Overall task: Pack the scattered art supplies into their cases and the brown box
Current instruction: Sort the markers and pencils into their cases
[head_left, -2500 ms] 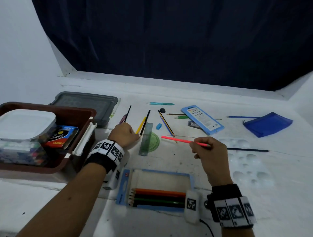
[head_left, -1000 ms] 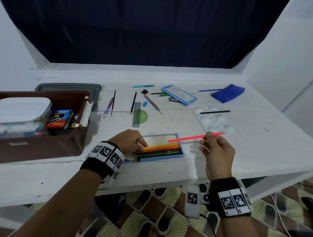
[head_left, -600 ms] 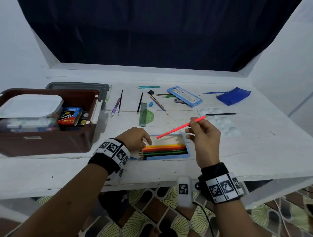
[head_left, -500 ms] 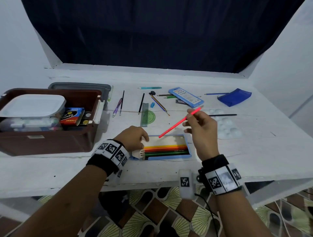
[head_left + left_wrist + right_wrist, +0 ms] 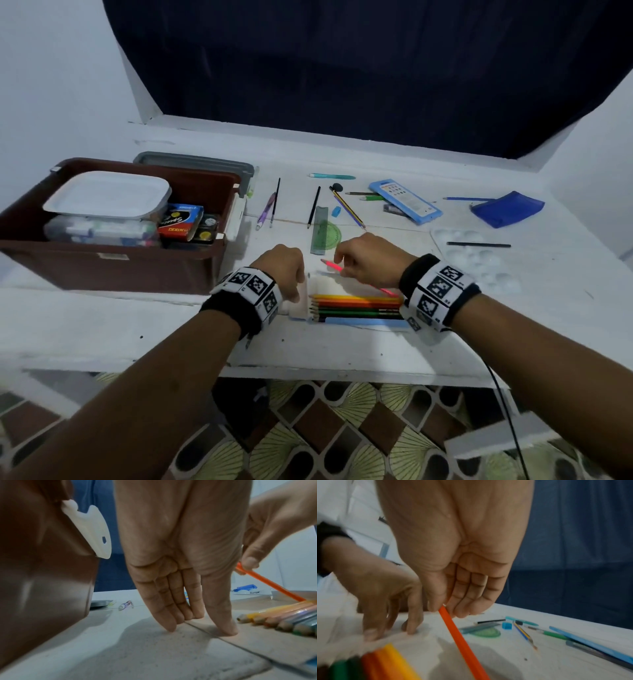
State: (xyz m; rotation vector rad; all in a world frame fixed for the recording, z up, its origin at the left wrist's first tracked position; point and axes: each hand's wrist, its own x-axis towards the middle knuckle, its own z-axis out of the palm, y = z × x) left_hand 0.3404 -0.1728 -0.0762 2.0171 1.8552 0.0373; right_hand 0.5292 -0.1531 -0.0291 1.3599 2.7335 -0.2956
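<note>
Pencil (neon red-orange) pinched in the right hand, slanting down over the open pencil case beside its coloured pencils. Left hand presses straight fingers on the case flap. Brown box sits left.

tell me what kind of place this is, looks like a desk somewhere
Probably a home craft or study corner: a white painted table under a dark curtain, patterned floor tiles below, with pencils, a ruler and a paint palette scattered around.
</note>
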